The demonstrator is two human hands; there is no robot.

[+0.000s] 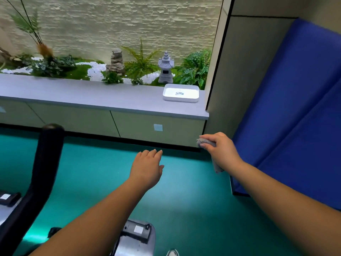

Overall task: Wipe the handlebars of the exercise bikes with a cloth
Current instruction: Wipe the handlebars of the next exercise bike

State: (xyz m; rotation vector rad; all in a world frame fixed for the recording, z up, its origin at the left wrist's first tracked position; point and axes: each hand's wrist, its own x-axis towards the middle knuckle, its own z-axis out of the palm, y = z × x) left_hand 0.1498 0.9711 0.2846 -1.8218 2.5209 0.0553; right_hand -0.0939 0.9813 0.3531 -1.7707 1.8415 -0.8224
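A black exercise-bike handlebar (46, 159) rises at the left, curving up to a rounded end near the cabinet base. My left hand (147, 167) hovers over the green floor with straight fingers, holding nothing, well to the right of the handlebar. Further right, my right hand (219, 146) grips a bunched grey cloth (204, 142); a tail of the cloth hangs down below the wrist. Neither hand touches the bike.
A grey ledge (92, 97) with a white tray (180, 93) runs across, above beige cabinets (147, 128). Behind it lies a small garden with a stone lantern (166, 68). A blue mat (295, 111) leans at the right. The bike's base (136, 235) sits on the green floor (184, 200).
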